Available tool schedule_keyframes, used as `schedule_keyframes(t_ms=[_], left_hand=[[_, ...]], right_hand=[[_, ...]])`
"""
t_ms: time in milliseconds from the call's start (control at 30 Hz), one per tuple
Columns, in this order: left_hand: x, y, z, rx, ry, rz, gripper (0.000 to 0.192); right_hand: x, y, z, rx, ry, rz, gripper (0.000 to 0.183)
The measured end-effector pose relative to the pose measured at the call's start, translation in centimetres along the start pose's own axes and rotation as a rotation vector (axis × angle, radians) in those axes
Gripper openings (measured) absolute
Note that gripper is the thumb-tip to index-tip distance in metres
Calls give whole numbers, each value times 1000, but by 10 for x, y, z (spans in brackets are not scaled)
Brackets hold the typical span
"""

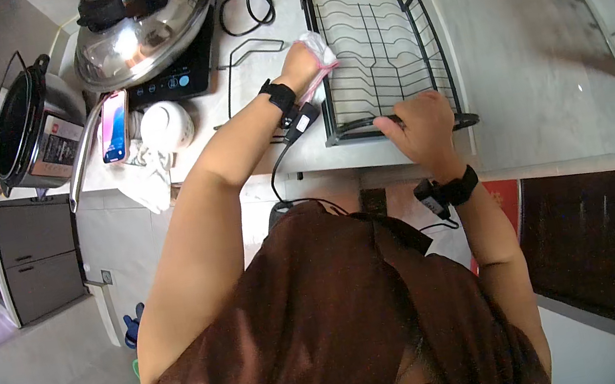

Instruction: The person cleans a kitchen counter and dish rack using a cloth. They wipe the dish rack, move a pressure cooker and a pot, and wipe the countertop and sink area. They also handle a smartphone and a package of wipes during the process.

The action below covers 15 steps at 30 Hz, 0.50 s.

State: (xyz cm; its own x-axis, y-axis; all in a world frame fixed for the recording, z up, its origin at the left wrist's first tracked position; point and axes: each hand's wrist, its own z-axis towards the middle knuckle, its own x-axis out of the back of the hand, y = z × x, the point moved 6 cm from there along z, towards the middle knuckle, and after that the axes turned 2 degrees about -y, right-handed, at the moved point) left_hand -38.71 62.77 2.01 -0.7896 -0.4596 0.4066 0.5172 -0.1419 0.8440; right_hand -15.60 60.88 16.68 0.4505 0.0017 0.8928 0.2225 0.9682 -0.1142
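A black metal wire dish rack (pixel 383 63) stands on the light countertop before me, with a taller tier at its far end. My right hand (pixel 425 126) grips the curved bar at the rack's near end. In my left hand (pixel 299 68) is a white cloth with pink edging (pixel 318 50), pressed against the rack's left side rail. The fingers of that hand are mostly hidden by the cloth. A bent black wire piece (pixel 230 89) lies on the counter, left of the rack and partly behind my left forearm.
Left of me are a black induction cooktop (pixel 167 84), a wok with a glass lid (pixel 147 38), a phone (pixel 115 126), a white ceramic container (pixel 167 127) and a large pot (pixel 38 130). A coiled black cable (pixel 257 2) lies near the wall. A frosted panel (pixel 531 32) rises on the right.
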Motion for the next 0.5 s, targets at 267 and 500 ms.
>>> schedule_keyframes(t_ms=[267, 500], left_hand=[[-15, 61, -76, 70, -117, 108, 12], [-28, 94, -128, 53, -148, -122, 13]], right_hand=[[-5, 2, 0, -23, 42, -102, 50], [11, -6, -16, 136, -28, -110, 52]])
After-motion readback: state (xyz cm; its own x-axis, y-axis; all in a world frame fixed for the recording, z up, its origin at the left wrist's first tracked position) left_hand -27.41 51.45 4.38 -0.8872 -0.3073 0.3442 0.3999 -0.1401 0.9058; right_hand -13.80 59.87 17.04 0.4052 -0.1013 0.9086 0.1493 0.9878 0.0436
